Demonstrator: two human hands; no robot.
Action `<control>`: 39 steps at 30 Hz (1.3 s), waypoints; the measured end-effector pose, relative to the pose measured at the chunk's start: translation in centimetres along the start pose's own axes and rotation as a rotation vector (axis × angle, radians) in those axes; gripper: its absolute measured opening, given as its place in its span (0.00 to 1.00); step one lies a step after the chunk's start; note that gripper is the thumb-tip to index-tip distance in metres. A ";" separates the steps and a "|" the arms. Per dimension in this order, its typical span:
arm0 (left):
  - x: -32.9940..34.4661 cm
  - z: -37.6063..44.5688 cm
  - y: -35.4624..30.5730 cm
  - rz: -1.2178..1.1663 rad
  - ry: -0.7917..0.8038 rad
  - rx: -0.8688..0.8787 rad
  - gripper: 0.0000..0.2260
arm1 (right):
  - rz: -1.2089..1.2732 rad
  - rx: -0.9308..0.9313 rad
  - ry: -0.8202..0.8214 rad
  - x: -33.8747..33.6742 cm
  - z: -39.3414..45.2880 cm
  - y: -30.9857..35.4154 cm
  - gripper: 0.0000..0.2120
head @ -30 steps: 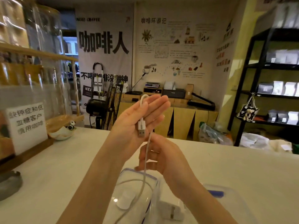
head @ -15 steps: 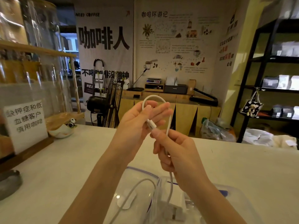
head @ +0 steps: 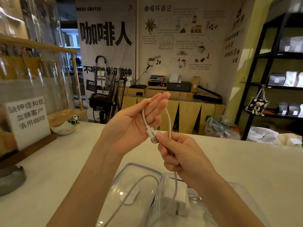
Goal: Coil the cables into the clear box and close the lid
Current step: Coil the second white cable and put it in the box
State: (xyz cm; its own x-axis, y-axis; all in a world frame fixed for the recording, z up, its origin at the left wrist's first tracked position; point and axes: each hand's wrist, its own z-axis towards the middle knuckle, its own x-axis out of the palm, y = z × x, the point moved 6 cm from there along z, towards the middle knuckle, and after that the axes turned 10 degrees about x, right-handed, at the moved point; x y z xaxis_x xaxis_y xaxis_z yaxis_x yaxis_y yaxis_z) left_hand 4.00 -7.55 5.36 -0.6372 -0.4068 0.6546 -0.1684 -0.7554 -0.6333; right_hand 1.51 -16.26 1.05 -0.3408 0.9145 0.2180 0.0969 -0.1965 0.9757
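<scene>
You're early on: left hand (head: 131,123) spread w/ white cable (head: 169,119) looped over its fingers, right hand (head: 178,154) pinching the USB plug (head: 152,134), rest trailing below to clear box (head: 237,190), lid (head: 139,171) off.

Two hands: left hand (head: 131,123), right hand (head: 182,154). One white cable (head: 169,118), one clear box (head: 255,199), one lid (head: 131,182), one charger (head: 178,205).

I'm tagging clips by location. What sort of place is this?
Most likely a coffee shop. A banner reads "NEED COFFEE", a wall poster has coffee cups and beans drawn on it, and black shelves hold rows of packaged bags.
</scene>
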 end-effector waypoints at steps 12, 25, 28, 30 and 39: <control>-1.1 -0.1 -1.0 -0.092 -0.047 0.012 0.16 | -0.006 0.108 -0.034 -0.4 0.3 -0.4 0.10; -1.9 0.4 -1.8 0.148 -0.231 0.389 0.15 | -0.627 0.198 0.221 2.8 -1.7 -1.6 0.16; -1.6 0.3 -1.7 0.112 -0.198 0.442 0.14 | -0.663 0.201 0.202 2.7 -2.2 -1.2 0.19; -1.1 0.3 -1.4 0.258 -0.175 0.447 0.13 | -0.702 0.177 0.157 2.4 -2.4 -0.5 0.18; 1.1 -0.3 2.6 1.200 0.210 0.010 0.10 | -0.815 -0.206 -0.031 -0.4 -5.7 6.1 0.06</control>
State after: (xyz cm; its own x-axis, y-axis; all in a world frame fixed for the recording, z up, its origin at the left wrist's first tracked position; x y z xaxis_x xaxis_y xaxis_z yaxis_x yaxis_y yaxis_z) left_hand 2.60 -9.79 4.33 -0.4933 -0.7592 -0.4247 0.6167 0.0391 -0.7862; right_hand -3.07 -19.82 7.06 -0.2036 0.8072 -0.5541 -0.3419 0.4717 0.8128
